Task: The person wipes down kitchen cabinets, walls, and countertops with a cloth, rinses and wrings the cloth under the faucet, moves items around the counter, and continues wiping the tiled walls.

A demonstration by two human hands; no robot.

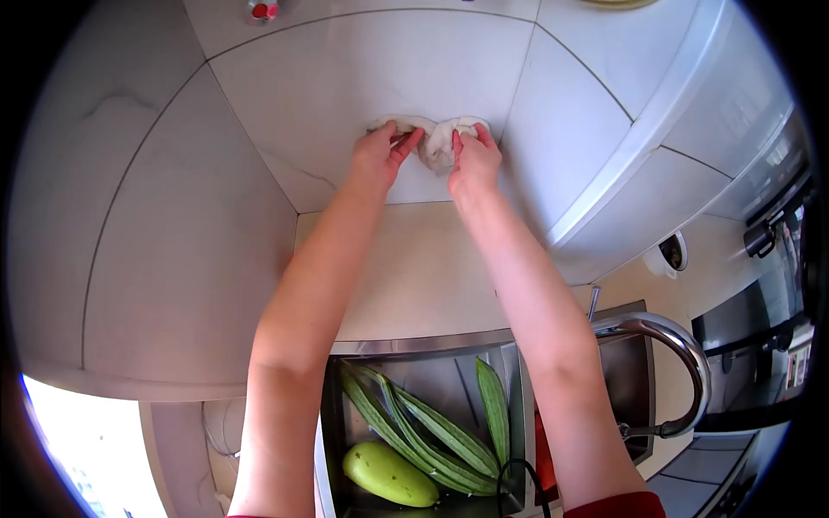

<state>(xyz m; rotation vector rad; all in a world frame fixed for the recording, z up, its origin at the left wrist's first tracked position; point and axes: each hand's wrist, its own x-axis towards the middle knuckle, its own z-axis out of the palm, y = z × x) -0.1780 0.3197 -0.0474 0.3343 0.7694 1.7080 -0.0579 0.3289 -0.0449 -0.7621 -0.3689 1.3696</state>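
Observation:
A crumpled whitish cloth (439, 148) lies against the white tiled wall (371, 69), above the beige counter. My left hand (380, 155) grips the cloth's left end, with its fingers bent onto the fabric. At the cloth's right end, my right hand (475, 160) pinches it between thumb and fingers. Both arms are stretched forward over the sink, and the middle of the cloth sags between the hands.
Below my arms, a steel sink (423, 347) holds long ridged green gourds (445, 440) and a pale green gourd (390, 474). A curved chrome faucet (691, 358) stands right. A white container (661, 262) sits farther right. Tiled walls rise on both sides.

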